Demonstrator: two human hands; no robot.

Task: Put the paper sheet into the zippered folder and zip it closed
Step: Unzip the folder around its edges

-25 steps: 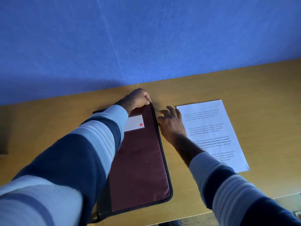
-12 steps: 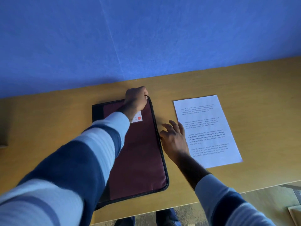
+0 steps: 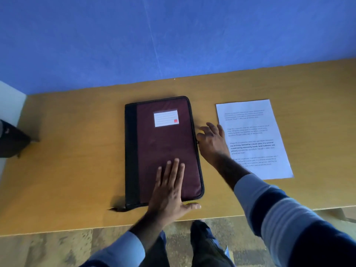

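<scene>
A maroon zippered folder [image 3: 165, 149] with a black spine and a white label lies closed on the wooden table [image 3: 73, 170]. My left hand [image 3: 169, 189] presses flat on its near part, fingers straight, thumb out past the near edge. My right hand [image 3: 212, 141] sits at the middle of the folder's right edge, thumb and forefinger pinching the small dark zipper pull [image 3: 197, 142] while the other fingers spread. The printed paper sheet [image 3: 256, 122] lies flat on the table to the right of the folder, with my right wrist over its left edge.
A blue wall [image 3: 173, 35] runs along the back of the table. A dark object [image 3: 11, 139] sits at the table's far left by a white wall. The table's front edge [image 3: 57, 231] is close to me, with floor and my legs below.
My left hand left the folder's far corner and now lies flat on its near part. My right hand slid nearer along the right edge. The view pulled back.
</scene>
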